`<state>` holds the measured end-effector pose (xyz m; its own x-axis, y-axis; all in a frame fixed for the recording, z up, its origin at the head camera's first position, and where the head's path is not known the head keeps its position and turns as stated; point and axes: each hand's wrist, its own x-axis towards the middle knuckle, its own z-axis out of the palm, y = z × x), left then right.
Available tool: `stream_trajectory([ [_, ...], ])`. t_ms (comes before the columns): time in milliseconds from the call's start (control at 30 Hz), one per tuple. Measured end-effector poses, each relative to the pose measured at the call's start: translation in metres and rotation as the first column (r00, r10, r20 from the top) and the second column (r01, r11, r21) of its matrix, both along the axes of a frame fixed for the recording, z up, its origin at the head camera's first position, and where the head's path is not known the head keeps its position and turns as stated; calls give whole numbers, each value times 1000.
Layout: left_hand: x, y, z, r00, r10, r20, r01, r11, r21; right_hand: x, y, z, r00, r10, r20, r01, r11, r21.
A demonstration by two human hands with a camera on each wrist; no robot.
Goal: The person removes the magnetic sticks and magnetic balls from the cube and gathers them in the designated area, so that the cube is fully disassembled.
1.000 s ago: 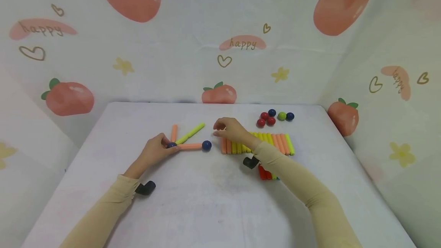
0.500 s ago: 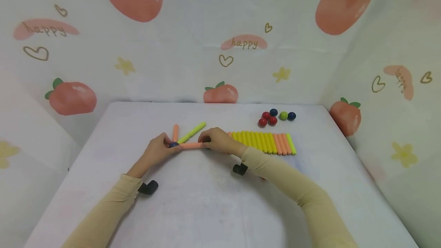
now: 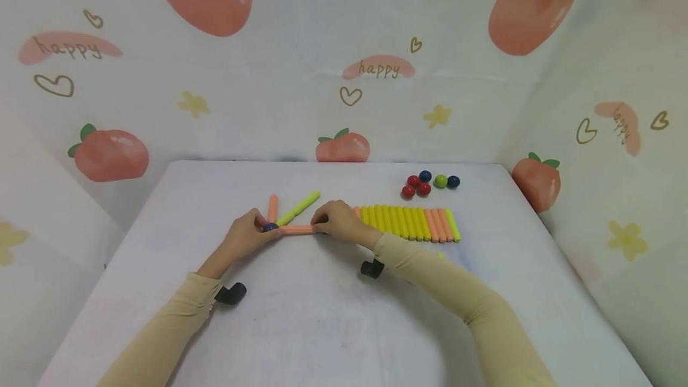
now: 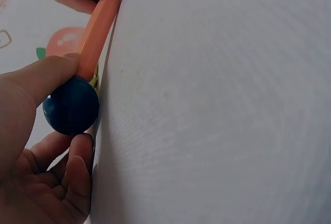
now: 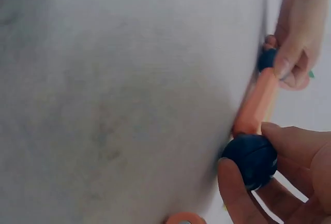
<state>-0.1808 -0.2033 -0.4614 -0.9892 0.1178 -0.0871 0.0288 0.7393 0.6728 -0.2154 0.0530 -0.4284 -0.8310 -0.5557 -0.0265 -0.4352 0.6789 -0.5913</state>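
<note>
My left hand (image 3: 245, 236) grips a blue ball (image 4: 71, 106) at the left end of an orange stick (image 3: 297, 230), the thumb reaching onto the stick. At the stick's other end, my right hand (image 3: 343, 221) pinches a second blue ball (image 5: 252, 162), which is hidden in the head view. The stick lies low along the white table. From beside the left ball a second orange stick (image 3: 273, 208) points away toward the back. A yellow-green stick (image 3: 300, 208) slants off to the back right; whether both join the ball cannot be made out.
A row of yellow, orange and green sticks (image 3: 398, 221) lies right of my right hand. Behind it sit several red balls (image 3: 412, 181), a green ball (image 3: 441, 181) and blue balls (image 3: 454, 181). A patterned cloth backdrop (image 3: 269, 106) rises behind the table (image 3: 301, 327).
My right hand has come left from above the stick row to the blue ball at the orange stick's right end and grips it. My left hand keeps its place.
</note>
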Motion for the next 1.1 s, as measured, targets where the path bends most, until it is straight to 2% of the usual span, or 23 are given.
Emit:
stream_trajectory([
  [133,1,0,0,1000,3,0,-3,1000,17,-9,15,12,990,-6,143,26,990,-136],
  [233,3,0,1,1000,7,4,-8,999,46,-21,36,26,978,-13,207,61,971,-230],
  [333,4,-1,2,1000,13,17,-14,998,68,-36,65,40,982,-60,180,108,956,-271],
  [400,5,-2,3,1000,13,14,-14,998,63,-47,87,47,983,-120,137,156,942,-298],
  [500,5,-3,4,1000,15,5,-15,998,57,-68,123,50,971,-233,56,237,906,-351],
  [600,5,-5,3,1000,14,2,-14,999,52,-87,157,45,940,-340,13,317,859,-402],
  [700,5,-6,1,1000,17,8,-17,998,56,-100,182,37,907,-420,37,395,816,-423],
  [833,4,-5,-1,1000,7,-10,-6,998,56,-113,205,23,874,-481,68,465,790,-400],
  [900,3,-5,-1,1000,3,-19,-2,999,52,-118,211,17,865,-496,70,483,788,-382],
  [1100,0,-3,-3,1000,0,-18,0,1000,12,-124,219,4,855,-515,51,506,811,-293],
])
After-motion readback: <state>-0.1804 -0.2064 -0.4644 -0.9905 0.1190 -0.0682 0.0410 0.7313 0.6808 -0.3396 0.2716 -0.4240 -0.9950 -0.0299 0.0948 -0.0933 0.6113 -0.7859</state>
